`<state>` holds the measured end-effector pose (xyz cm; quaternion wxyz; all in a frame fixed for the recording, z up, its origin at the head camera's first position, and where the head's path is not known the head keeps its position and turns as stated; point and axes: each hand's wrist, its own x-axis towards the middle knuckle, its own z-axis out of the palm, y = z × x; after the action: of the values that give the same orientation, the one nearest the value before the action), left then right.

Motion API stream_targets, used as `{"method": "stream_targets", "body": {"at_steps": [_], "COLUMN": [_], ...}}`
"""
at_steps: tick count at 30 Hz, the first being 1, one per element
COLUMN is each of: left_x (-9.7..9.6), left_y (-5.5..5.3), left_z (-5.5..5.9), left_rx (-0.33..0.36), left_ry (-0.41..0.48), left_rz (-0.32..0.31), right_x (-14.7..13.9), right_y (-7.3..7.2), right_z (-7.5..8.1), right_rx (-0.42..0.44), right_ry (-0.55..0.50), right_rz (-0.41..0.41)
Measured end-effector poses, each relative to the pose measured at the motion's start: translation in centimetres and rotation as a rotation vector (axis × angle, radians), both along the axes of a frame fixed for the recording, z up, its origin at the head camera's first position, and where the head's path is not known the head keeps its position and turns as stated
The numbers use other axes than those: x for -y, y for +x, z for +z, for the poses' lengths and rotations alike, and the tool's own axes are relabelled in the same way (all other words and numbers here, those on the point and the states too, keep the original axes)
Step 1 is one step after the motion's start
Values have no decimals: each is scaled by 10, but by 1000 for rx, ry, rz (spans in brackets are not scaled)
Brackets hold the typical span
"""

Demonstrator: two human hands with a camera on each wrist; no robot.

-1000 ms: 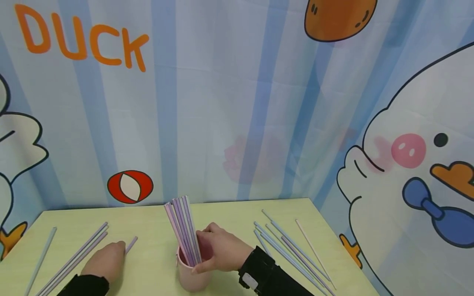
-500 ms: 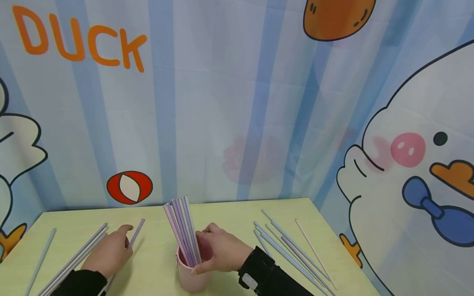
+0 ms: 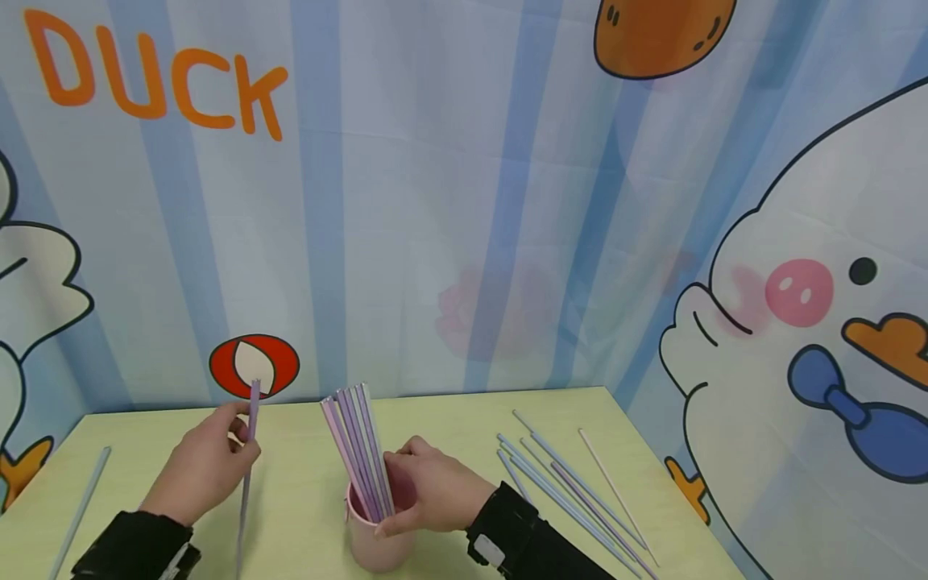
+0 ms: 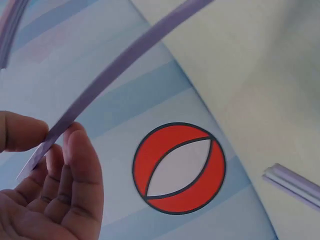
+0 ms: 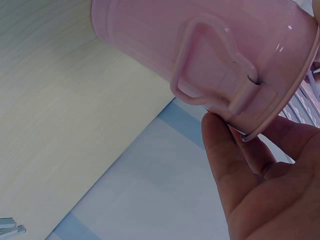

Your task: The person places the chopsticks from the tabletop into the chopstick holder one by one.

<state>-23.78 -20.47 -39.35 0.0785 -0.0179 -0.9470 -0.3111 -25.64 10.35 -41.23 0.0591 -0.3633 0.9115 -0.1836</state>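
Note:
My left hand [image 3: 206,463] pinches a long purple straw [image 4: 107,77] between thumb and fingers, holding it nearly upright above the table. To its right stands a small pink metal bucket [image 3: 377,548] with a wire side handle [image 5: 182,62]. Several purple and pinkish straws [image 3: 357,451] lean together inside the bucket. My right hand [image 3: 438,487] grips the bucket's rim, its fingers beside the straws. In the right wrist view, the right fingers [image 5: 225,155] press against the wall below the rim. The bucket's inside is mostly hidden.
Several blue, purple and pink straws [image 3: 573,491] lie loosely on the table [image 3: 464,427] at the right. A pale blue-green straw [image 3: 81,507] lies at the far left. A few straws [image 4: 292,182] lie near the left arm. A printed curtain [image 3: 435,201] hangs behind.
My left hand has picked the purple straw up from the table and raised it, turning it upright. My right hand and the bucket have stayed in place.

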Motion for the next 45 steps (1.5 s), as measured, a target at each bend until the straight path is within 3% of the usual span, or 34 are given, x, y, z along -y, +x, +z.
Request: {"method": "stream_targets", "body": {"at_steps": [10,21,26,32,45], "left_x": [-15,-43,-50,-57,-68], "left_y": [13,24,25,23,17], "left_z": [37,58,60,53,29], "left_rx": [-237,-441,-451,-433,-276], "left_ry": [138,315,370,346,272], "left_rz": [42,4,-22,-28,-2], "right_x": [0,-2,-1,0,2], "right_y": [0,-1,-1,0,0], "right_z": [-1,-3,-2,-1,0], "right_rx": [-22,-25,-27,-29,-1], "right_ry": [-3,-11,-9,7,11], "right_rz": [3,1,3,-7,-23]}}
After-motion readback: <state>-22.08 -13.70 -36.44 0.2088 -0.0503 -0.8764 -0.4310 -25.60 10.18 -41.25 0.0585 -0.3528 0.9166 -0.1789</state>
